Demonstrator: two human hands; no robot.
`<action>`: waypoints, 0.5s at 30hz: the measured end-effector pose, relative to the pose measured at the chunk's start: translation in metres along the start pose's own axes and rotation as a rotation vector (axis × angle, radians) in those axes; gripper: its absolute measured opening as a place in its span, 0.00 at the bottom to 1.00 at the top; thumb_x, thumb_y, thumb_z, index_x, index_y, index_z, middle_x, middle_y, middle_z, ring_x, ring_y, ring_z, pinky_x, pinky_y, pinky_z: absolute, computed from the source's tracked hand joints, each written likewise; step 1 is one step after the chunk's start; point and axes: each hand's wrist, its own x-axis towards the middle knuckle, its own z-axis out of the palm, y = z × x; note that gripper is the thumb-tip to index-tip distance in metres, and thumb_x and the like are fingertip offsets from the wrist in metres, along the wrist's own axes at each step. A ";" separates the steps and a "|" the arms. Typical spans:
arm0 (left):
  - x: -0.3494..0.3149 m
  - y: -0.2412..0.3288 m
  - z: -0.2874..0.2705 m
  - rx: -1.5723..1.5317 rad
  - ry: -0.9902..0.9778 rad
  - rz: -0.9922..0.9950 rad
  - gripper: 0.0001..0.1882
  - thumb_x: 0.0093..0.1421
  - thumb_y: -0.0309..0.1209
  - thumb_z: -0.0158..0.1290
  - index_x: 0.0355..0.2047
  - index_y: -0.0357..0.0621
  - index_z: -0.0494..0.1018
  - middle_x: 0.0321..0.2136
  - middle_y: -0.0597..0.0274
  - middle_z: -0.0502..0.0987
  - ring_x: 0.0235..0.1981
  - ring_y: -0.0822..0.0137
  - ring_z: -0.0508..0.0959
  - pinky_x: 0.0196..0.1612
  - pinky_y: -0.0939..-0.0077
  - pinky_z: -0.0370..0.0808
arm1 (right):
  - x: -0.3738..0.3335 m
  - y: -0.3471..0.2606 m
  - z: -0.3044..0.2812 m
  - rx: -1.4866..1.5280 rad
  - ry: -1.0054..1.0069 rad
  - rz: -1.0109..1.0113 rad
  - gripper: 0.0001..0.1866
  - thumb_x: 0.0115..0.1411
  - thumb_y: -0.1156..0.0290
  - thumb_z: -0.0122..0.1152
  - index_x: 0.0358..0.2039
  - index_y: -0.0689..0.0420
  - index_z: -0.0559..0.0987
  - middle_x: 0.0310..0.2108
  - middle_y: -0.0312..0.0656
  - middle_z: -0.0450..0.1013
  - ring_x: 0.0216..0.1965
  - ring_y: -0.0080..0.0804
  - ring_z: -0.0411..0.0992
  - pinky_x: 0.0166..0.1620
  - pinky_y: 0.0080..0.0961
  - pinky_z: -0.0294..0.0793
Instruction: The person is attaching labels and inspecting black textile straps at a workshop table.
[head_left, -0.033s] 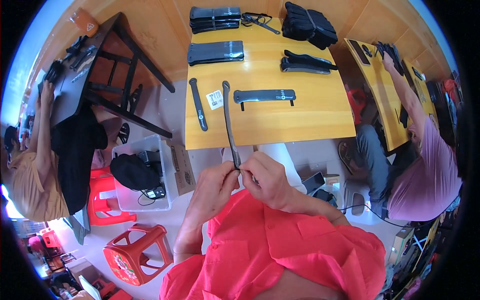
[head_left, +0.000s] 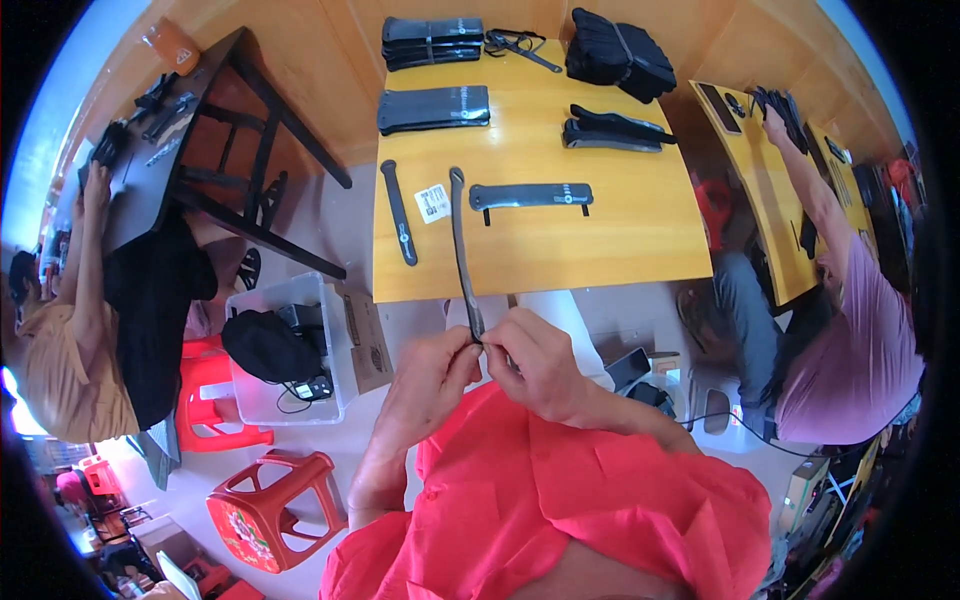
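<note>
The left hand (head_left: 428, 375) and right hand (head_left: 540, 362) met nearest, fingertips pinched closed on the near end of a narrow black strap (head_left: 461, 248). It stretched away over the near edge of a yellow wooden table (head_left: 610, 250), between a white label (head_left: 433, 203) at left and a wide black band (head_left: 530, 194) at right. Beyond lay a flat black stack (head_left: 433, 110), left, and a tied black bundle (head_left: 620, 55), far right.

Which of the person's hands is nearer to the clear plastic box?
Left. The left hand is to the right of the plastic box, apart from it; the right hand is farther right, beyond the left hand.
</note>
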 end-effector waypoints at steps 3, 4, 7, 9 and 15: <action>0.001 -0.001 0.001 -0.051 -0.030 -0.045 0.06 0.56 0.24 0.45 0.26 0.32 0.68 0.17 0.48 0.72 0.20 0.52 0.74 0.24 0.68 0.68 | -0.003 0.001 -0.001 -0.032 -0.019 -0.004 0.09 0.43 0.86 0.57 0.25 0.62 0.70 0.19 0.43 0.64 0.19 0.37 0.65 0.20 0.27 0.65; 0.001 -0.001 0.003 -0.051 -0.029 -0.050 0.06 0.56 0.24 0.45 0.26 0.32 0.68 0.17 0.48 0.72 0.20 0.53 0.75 0.24 0.68 0.68 | -0.004 0.001 -0.001 -0.048 -0.005 -0.018 0.09 0.42 0.86 0.58 0.25 0.62 0.70 0.19 0.43 0.64 0.19 0.37 0.65 0.20 0.28 0.65; 0.000 -0.001 0.013 -0.028 0.065 0.004 0.06 0.55 0.25 0.46 0.25 0.33 0.68 0.15 0.47 0.70 0.18 0.50 0.73 0.22 0.66 0.66 | -0.006 0.002 0.001 -0.083 0.013 -0.044 0.09 0.42 0.85 0.58 0.25 0.62 0.69 0.20 0.43 0.63 0.20 0.38 0.65 0.21 0.29 0.65; 0.001 -0.001 0.018 -0.008 0.104 0.020 0.06 0.55 0.25 0.47 0.24 0.34 0.67 0.14 0.47 0.69 0.17 0.49 0.72 0.21 0.65 0.66 | -0.007 0.003 0.001 -0.106 0.019 -0.052 0.09 0.43 0.83 0.58 0.25 0.62 0.68 0.21 0.44 0.62 0.22 0.40 0.64 0.23 0.31 0.66; 0.006 -0.007 0.027 0.078 0.187 0.032 0.07 0.53 0.24 0.46 0.20 0.34 0.66 0.12 0.44 0.66 0.16 0.46 0.69 0.19 0.62 0.63 | -0.007 0.007 -0.001 -0.174 0.019 -0.110 0.10 0.42 0.85 0.59 0.26 0.63 0.70 0.20 0.43 0.65 0.20 0.39 0.66 0.21 0.28 0.66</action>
